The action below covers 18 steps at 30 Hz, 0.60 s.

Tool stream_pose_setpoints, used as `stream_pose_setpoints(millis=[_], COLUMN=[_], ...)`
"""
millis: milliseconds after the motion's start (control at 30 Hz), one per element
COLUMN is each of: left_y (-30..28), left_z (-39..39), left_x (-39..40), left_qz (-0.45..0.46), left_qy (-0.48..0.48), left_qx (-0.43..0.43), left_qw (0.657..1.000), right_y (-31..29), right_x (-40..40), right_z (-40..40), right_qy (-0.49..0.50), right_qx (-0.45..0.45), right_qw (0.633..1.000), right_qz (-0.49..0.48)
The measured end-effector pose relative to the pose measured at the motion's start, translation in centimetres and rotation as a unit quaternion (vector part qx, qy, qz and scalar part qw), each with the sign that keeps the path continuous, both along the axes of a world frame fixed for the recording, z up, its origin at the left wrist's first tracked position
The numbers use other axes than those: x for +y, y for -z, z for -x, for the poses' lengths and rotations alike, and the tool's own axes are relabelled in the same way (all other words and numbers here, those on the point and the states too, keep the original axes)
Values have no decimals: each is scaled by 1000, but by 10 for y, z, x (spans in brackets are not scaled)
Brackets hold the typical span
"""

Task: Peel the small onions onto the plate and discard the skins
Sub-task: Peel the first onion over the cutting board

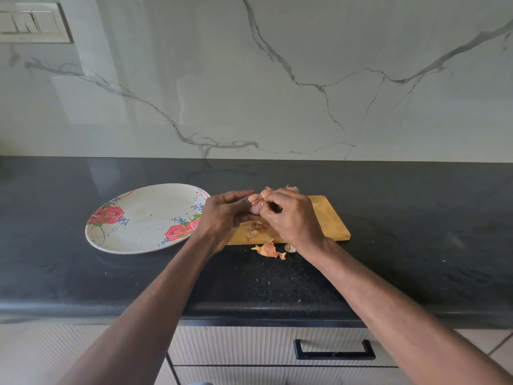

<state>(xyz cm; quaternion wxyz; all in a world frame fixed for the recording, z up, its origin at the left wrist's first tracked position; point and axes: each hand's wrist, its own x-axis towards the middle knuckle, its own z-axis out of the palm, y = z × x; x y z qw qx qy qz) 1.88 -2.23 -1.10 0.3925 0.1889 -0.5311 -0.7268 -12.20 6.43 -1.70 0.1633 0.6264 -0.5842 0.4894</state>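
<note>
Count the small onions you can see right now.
3, possibly more hidden: one onion held between left hand and right hand; two onions behind the hands at the cutting board's far edge.

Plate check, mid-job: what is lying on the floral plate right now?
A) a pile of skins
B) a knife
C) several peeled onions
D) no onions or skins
D: the plate shows only its rose pattern and faint marks; the one onion being peeled is in the left hand, the right hand pinches its skin, and loose skins lie by the cutting board.
</note>
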Motion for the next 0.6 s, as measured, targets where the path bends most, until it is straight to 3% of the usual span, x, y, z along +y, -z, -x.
stream_pose_setpoints(millis=[367, 433, 600], left_y=[-4, -4, -5], left_z=[-2, -2, -1], left_x=[6, 4, 3], left_qz=[23, 10, -30], left_qy=[6, 21, 28], left_qx=[-12, -7, -2], left_qw=[1000, 1000, 999], right_y=[2, 3, -2], right_x=[-4, -3, 0], right_z=[0, -2, -5], right_qy=[46, 34, 0], right_qx=[67, 24, -207], right_qw=[997, 999, 975], right_qz=[20, 0, -87])
